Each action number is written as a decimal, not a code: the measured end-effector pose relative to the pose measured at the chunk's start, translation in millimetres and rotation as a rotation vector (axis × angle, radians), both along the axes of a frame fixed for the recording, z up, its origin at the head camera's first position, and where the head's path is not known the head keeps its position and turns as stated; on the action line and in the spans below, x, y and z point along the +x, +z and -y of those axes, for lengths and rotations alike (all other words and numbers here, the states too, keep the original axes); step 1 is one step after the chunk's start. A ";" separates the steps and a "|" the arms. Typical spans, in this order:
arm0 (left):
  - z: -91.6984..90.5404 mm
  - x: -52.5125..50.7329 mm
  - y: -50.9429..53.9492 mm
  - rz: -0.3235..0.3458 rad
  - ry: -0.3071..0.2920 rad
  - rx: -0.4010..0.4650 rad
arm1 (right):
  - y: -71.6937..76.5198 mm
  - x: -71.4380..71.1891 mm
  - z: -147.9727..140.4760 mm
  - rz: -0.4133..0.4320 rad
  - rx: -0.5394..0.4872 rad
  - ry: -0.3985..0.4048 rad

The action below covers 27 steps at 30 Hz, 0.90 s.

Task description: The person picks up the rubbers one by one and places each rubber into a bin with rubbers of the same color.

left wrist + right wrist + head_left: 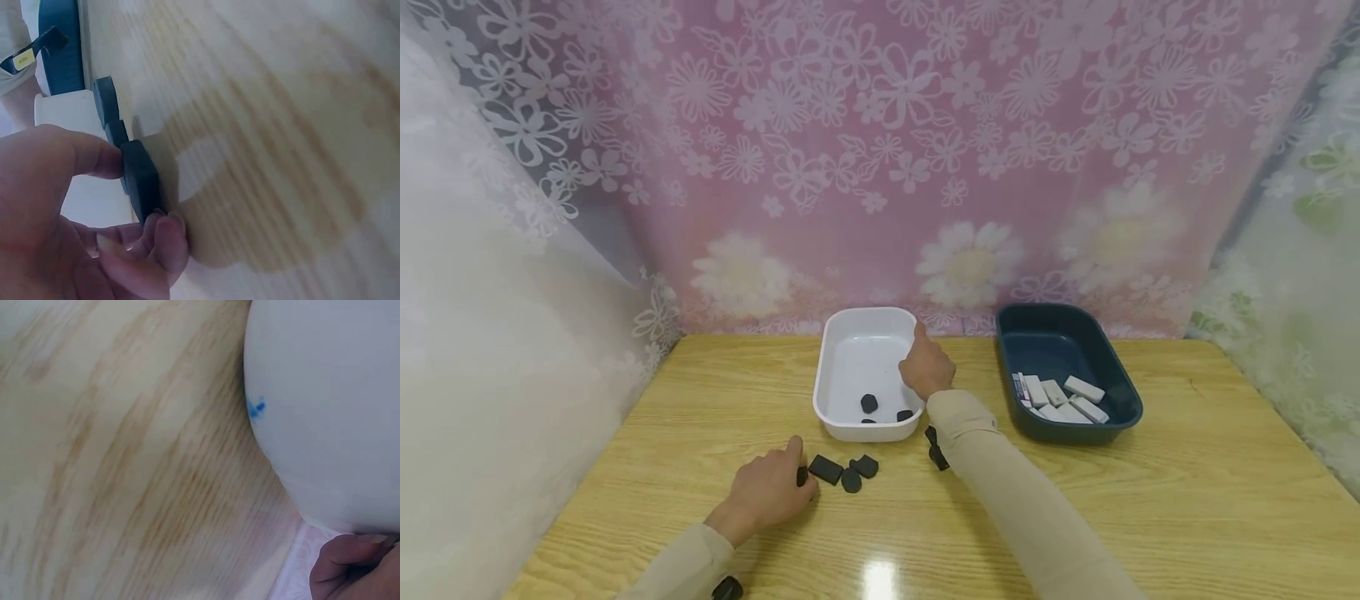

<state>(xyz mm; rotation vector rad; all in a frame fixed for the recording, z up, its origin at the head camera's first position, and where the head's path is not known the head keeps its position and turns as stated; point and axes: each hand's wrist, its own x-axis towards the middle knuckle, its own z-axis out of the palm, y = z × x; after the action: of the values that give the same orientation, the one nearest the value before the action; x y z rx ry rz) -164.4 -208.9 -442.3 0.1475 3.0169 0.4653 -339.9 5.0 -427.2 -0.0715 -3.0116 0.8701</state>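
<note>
My left hand [769, 490] is low over the table's left half, pinching a flat black piece [142, 178] between thumb and fingers. Just right of it on the wood lie a black rectangular piece [826, 469], a roundish black piece [851, 480] and an angular black piece [867, 466]. Behind them stands a white tray [838, 367], with a few black pieces [869, 403] near its front end. My right hand [928, 364] grips the right rim of this tray. In the right wrist view, the curled fingers [340, 559] meet the tray's edge; their far side is hidden.
To the right stands a dark blue tray [1037, 321] holding several white blocks [1084, 388]. A pink flowered curtain [850, 167] hangs behind the wooden table [1210, 467]. Pale sheets [497, 333] hang at both sides. Both wrists wear black straps.
</note>
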 end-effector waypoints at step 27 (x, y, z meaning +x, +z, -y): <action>8.5 -27.5 66.3 -0.232 -0.052 -0.016 | -4.2 -3.5 2.3 0.006 0.022 -0.009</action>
<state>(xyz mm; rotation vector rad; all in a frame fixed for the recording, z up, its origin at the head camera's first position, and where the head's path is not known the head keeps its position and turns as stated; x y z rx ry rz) -191.9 -217.4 -376.0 0.2978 3.2321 0.4474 -343.4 2.7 -431.4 -0.0869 -3.0229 0.8379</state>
